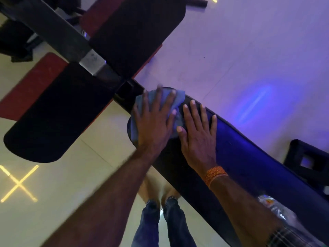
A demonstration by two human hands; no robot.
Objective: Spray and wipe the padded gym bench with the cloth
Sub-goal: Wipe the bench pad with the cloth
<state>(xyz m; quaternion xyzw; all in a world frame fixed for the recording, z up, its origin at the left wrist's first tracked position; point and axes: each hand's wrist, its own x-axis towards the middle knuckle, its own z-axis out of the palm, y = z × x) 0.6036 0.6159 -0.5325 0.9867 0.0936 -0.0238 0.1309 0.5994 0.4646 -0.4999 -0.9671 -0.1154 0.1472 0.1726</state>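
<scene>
The padded gym bench (249,157) is long, black and glossy, running from the centre to the lower right under purple light. A blue-grey cloth (175,98) lies on its rounded far end. My left hand (154,122) presses flat on the cloth with fingers spread. Beside it, my right hand (199,134) rests flat on the bare pad with its thumb touching the cloth's edge. A clear plastic bottle (277,209) lies on the bench behind my right forearm, partly hidden.
A dark metal frame bar (58,31) crosses the upper left above two black pads with red edges (58,111). A black stand (306,157) sits at the right. My feet (160,193) stand on the pale tiled floor (53,202) beside the bench.
</scene>
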